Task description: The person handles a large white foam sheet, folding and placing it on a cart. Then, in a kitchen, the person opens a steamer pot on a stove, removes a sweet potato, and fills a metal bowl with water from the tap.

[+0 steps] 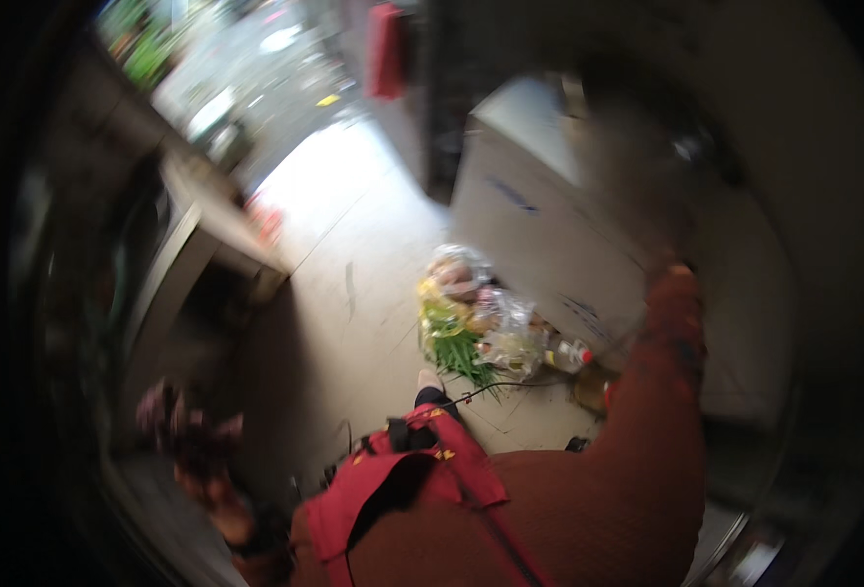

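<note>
My left hand [219, 506], a dark band at its wrist, is low on the left side. It holds a bunched, purplish thing [182, 422] that looks like cloth, though blur hides the detail. My right arm, in a rust-brown sleeve [659, 381], reaches forward over a large pale box [535, 220] with blue marks on its side. Motion blur and shadow smear my right hand [656, 220], so its fingers and anything in them cannot be made out. A dark, blurred rounded shape [667, 117] lies beyond it.
Plastic bags of produce [458, 279], green leafy stalks [461, 356] and a red-capped bottle [571, 355] lie on the tiled floor [358, 242] beside the box. A thin cable [505, 384] crosses near my foot [430, 380]. A wooden furniture piece [212, 235] stands left. Bright doorway ahead.
</note>
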### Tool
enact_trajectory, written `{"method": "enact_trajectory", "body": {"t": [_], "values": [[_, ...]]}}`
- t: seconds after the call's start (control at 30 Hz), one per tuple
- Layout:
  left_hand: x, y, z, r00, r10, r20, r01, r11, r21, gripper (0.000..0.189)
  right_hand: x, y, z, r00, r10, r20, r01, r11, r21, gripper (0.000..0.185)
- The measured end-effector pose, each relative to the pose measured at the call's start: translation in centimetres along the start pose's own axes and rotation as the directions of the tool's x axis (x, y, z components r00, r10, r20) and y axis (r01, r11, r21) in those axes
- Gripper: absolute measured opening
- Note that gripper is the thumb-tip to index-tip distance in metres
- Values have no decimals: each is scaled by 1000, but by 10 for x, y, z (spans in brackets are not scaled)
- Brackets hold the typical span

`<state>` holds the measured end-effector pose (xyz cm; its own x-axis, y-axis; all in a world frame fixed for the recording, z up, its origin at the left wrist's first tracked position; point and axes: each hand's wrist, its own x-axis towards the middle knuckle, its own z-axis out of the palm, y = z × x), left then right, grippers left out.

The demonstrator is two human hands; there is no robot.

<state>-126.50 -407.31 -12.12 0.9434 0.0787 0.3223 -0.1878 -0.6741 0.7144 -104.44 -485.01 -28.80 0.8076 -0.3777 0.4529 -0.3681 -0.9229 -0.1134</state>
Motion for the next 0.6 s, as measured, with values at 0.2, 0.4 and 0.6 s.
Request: {"method": "enact_trajectory", "body": {"t": [0.2, 0.4, 0.6], "values": [[-41, -48, -35, 828, -549, -111, 123, 372, -920, 35, -130, -191, -2, 968, -2, 252, -214, 520, 827, 42], [-145, -89, -121, 695, -677, -242, -376, -56, -925, 42, -332, -409, -27, 456, -561, 691, -756, 165, 633, 41], [-325, -96, -244, 450, -768, -456, -470, 230, -852, 43, -453, -550, -81, 103, -799, 592, -847, 241, 473, 40]]}}
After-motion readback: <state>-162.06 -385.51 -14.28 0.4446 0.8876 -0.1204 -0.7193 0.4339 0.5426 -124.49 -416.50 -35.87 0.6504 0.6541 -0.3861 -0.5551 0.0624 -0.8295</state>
